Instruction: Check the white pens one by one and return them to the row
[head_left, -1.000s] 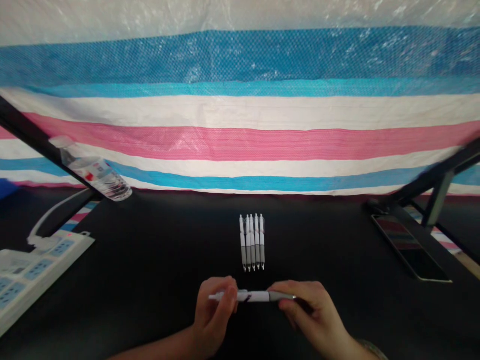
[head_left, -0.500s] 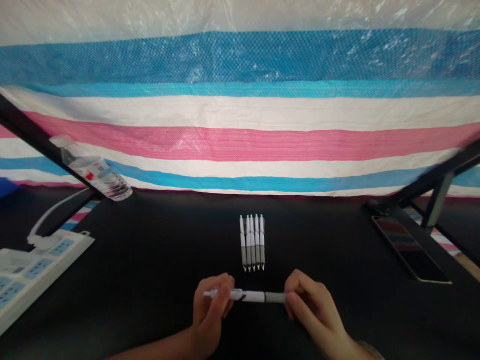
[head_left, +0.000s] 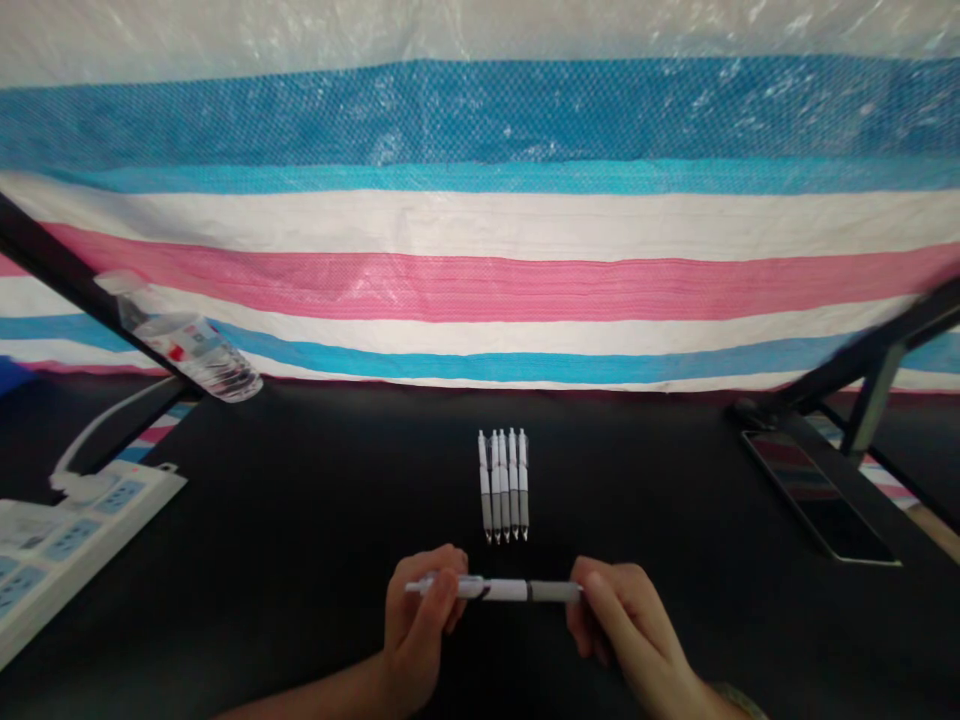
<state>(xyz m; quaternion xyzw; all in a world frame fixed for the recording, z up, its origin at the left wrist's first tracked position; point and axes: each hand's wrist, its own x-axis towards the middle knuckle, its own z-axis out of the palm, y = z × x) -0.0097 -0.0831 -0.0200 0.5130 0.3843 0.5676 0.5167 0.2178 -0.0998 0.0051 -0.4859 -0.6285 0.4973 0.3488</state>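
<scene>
A white and grey pen (head_left: 510,590) is held level above the black table (head_left: 315,520), near its front edge. My left hand (head_left: 420,620) pinches the pen's white clicker end. At the grey tip end, my right hand (head_left: 619,620) is closed round the pen. Just beyond the held pen, several matching pens (head_left: 504,485) lie side by side in a neat row, tips pointing toward me.
A water bottle (head_left: 184,345) leans at the back left against a black bar. A white power strip (head_left: 67,530) lies at the left edge. A phone (head_left: 821,495) lies at the right. A striped tarp (head_left: 480,250) hangs behind the table.
The pen has shifted slightly left between my hands. My right hand has slid back along it toward the tip, so more of the grey grip shows.
</scene>
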